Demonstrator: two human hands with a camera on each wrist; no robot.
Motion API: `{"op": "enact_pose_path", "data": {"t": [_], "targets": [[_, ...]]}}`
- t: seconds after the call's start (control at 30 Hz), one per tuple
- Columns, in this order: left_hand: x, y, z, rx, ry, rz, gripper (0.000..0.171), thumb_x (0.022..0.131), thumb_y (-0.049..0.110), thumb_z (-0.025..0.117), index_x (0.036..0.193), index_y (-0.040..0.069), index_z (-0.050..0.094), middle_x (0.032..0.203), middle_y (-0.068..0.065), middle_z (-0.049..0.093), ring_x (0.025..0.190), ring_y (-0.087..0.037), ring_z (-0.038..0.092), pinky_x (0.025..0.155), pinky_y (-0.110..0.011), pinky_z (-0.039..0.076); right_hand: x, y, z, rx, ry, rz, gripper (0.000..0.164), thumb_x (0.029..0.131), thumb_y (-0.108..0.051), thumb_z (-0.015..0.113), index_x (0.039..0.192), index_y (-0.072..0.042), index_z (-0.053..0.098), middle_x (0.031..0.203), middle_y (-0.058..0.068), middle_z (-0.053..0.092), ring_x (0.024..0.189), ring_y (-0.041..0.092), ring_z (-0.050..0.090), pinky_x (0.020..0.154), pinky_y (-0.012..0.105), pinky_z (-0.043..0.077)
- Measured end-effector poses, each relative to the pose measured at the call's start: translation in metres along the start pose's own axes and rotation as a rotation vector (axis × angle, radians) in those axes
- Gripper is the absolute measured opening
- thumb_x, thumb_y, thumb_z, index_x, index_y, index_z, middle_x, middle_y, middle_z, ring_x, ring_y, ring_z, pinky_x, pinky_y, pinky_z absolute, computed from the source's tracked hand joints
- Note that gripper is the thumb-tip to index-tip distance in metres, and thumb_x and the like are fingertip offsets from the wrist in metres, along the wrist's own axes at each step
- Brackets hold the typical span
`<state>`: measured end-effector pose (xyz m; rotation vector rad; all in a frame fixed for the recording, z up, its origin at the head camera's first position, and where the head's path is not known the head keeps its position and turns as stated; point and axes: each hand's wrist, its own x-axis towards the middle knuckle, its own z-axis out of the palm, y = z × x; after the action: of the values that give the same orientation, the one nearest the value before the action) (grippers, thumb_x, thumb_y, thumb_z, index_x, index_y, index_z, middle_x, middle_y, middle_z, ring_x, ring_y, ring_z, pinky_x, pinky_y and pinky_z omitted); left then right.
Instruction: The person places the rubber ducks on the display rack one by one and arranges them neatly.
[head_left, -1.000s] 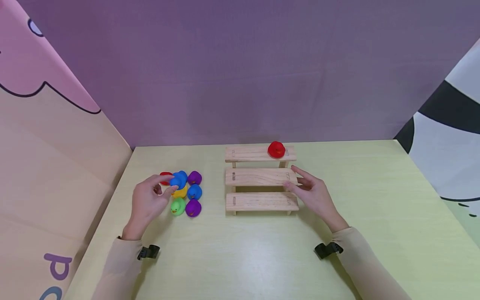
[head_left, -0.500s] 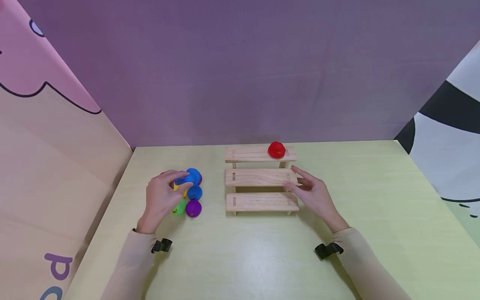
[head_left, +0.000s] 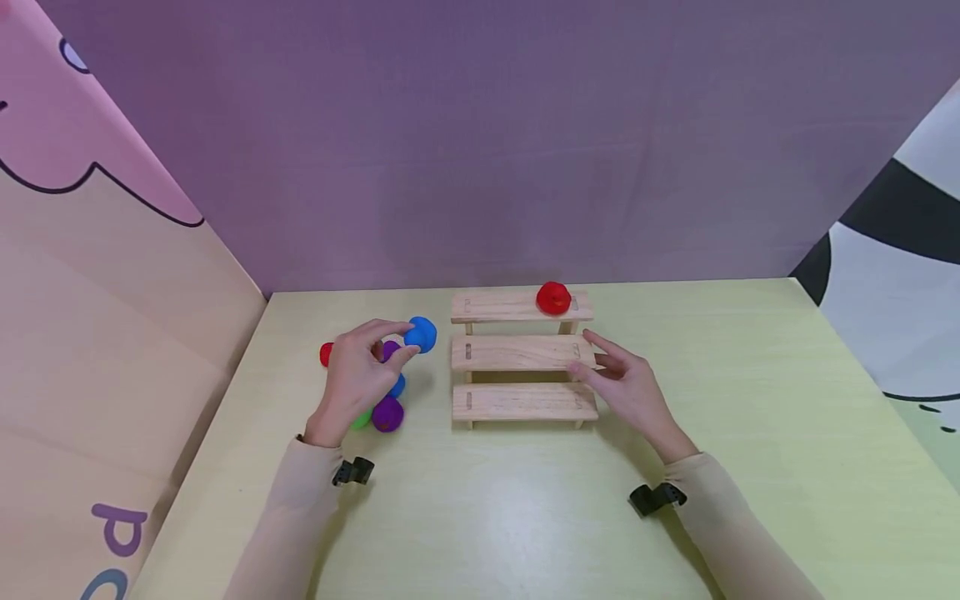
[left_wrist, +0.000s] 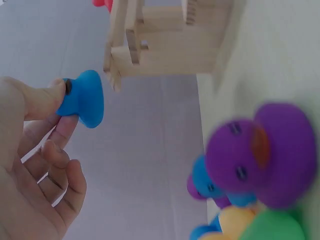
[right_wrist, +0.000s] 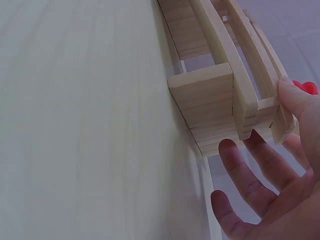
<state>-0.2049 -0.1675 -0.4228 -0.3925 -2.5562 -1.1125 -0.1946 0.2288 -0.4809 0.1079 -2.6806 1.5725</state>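
My left hand [head_left: 360, 375] pinches a blue rubber duck [head_left: 423, 335] by its head between thumb and fingers, raised off the table. In the left wrist view the duck [left_wrist: 85, 99] hangs left of the wooden rack [left_wrist: 170, 55]. That three-step rack [head_left: 517, 354] stands in the middle of the table. At its right end, my right hand [head_left: 630, 392] grips the middle step, thumb at the front edge and index finger near the back. The right wrist view shows the other fingers apart from the wood. A red duck [head_left: 553, 298] sits on the top step, toward the right.
Left of the rack, several ducks cluster on the table, among them a purple duck [head_left: 387, 414], a green duck [head_left: 362, 419] and a red duck [head_left: 325, 354]. My left hand partly hides them. A purple wall [head_left: 480, 150] rises behind the table.
My left hand has carried the blue duck rightward and away from me, out of the cluster toward the rack's left side. The right hand keeps its place on the rack.
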Motion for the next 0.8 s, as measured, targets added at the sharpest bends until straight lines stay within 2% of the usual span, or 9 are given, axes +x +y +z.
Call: {"op": "enact_pose_path", "data": {"t": [0.2,0.4,0.57,0.73,0.8], "targets": [[0.009,0.012,0.010,-0.045,-0.039,-0.004,0.035,0.094,0.022,0.084,0.127,0.015,0.079,0.100,-0.003,0.074,0.067,-0.019,0.052,0.062,-0.030,0.042,0.001,0.001,0.000,0.007,-0.004,0.000,0.071,0.099,-0.044,0.076,0.161,-0.022,0.050,0.136,0.022,0.072,0.117,0.037,0.075,0.086,0.012,0.052],[0.018,0.020,0.018,-0.075,-0.042,-0.009,0.034,0.094,0.024,0.083,0.127,0.018,0.079,0.089,-0.001,0.068,0.065,-0.019,0.050,0.056,-0.029,0.037,0.002,0.000,0.002,0.009,-0.004,0.003,0.072,0.099,-0.044,0.076,0.161,-0.022,0.049,0.134,0.022,0.073,0.116,0.036,0.075,0.086,0.013,0.053],[0.027,0.027,0.024,-0.140,-0.031,0.002,0.033,0.094,0.021,0.083,0.127,0.016,0.080,0.096,-0.003,0.073,0.063,-0.018,0.048,0.055,-0.028,0.035,0.003,0.000,0.003,0.007,-0.006,0.000,0.071,0.098,-0.045,0.077,0.161,-0.023,0.050,0.134,0.022,0.073,0.116,0.036,0.075,0.086,0.013,0.053],[0.033,0.033,0.034,-0.205,-0.037,-0.026,0.034,0.094,0.019,0.083,0.127,0.016,0.079,0.108,-0.004,0.078,0.063,-0.017,0.048,0.052,-0.026,0.034,0.002,-0.001,0.003,0.003,-0.007,0.001,0.071,0.098,-0.046,0.077,0.160,-0.024,0.050,0.138,0.021,0.071,0.118,0.036,0.074,0.087,0.012,0.052],[0.034,0.036,0.039,-0.228,-0.039,-0.042,0.033,0.095,0.020,0.082,0.128,0.017,0.079,0.104,-0.004,0.078,0.063,-0.017,0.048,0.049,-0.025,0.032,0.002,-0.002,0.002,0.001,-0.006,0.003,0.071,0.098,-0.046,0.077,0.160,-0.024,0.050,0.138,0.021,0.071,0.119,0.036,0.074,0.087,0.012,0.052]]}}
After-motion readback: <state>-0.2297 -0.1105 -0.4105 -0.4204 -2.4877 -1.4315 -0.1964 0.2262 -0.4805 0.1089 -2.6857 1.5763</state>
